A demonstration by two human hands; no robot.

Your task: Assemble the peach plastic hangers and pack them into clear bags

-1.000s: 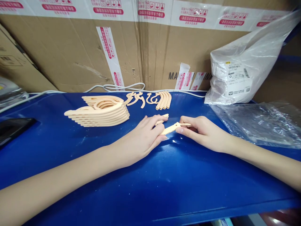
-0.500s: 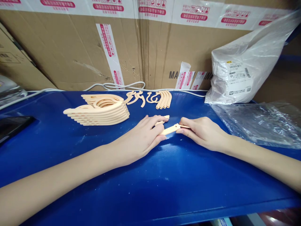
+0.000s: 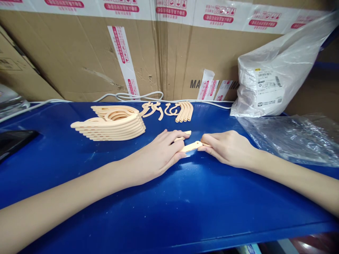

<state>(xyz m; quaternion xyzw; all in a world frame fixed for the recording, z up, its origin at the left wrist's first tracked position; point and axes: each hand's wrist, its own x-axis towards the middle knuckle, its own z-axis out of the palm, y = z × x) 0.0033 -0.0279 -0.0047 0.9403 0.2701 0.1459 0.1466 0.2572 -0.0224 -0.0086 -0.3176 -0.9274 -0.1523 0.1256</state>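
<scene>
My left hand [image 3: 156,155] is closed around a flat cream plastic hanger piece [image 3: 192,146], which has a small hole near its right end. Beside its fingertips a second cream end [image 3: 187,134] shows; most of it is hidden by the hand. My right hand [image 3: 229,148] pinches a thin cream plastic piece [image 3: 206,144] against the holed end, mostly covered by thumb and fingers. Farther back, a stack of curved cream hanger arms [image 3: 113,128] lies to the left, with loose hanger hooks [image 3: 153,109] and several short curved tubes [image 3: 184,112] to its right.
Cardboard boxes [image 3: 87,53] stand along the back of the blue table [image 3: 159,218], with a white cable [image 3: 140,97] before them. On the right are a white plastic parcel bag [image 3: 270,81] and clear plastic wrapping [image 3: 293,141]. A dark flat device [image 3: 18,141] lies far left.
My right fingers have shifted slightly left, and less of the thin piece shows between them. The left hand and its holed piece stay almost where they were.
</scene>
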